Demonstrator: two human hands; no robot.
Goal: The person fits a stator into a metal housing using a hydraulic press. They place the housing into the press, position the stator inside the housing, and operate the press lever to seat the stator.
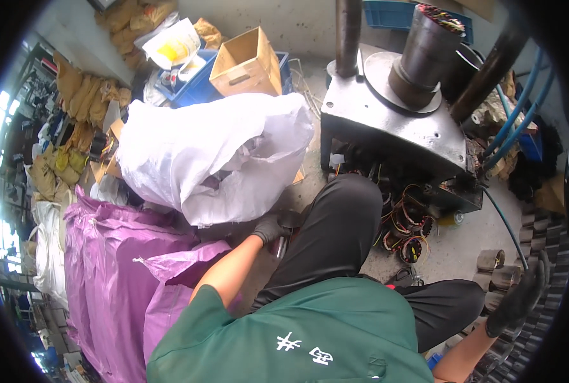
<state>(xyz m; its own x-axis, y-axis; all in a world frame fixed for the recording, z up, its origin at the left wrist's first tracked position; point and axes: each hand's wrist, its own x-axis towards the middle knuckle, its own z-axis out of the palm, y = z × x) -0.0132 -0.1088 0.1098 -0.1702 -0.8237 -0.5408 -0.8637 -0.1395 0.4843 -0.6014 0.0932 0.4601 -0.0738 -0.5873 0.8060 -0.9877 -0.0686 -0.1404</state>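
My left hand (269,230), in a grey glove, is low beside my bent knee, its fingers curled at a shiny metal cylinder (282,247) that my leg partly hides. My right hand (520,295), in a dark glove, reaches out at the far right with its fingers stretched. It lies against rows of stacked metal rings (555,255), close to a few loose metal sleeves (490,260). In front of me stands a press with a thick steel plate (399,137). A dark cylinder (430,54) filled with coloured wires sits upright on it.
A large white sack (188,153) and a purple sack (115,274) crowd my left. Behind them are a wooden box (249,64) and a blue crate (198,89). Wound coils with loose wires (411,223) lie on the floor under the press. Blue hoses (520,121) run beside it.
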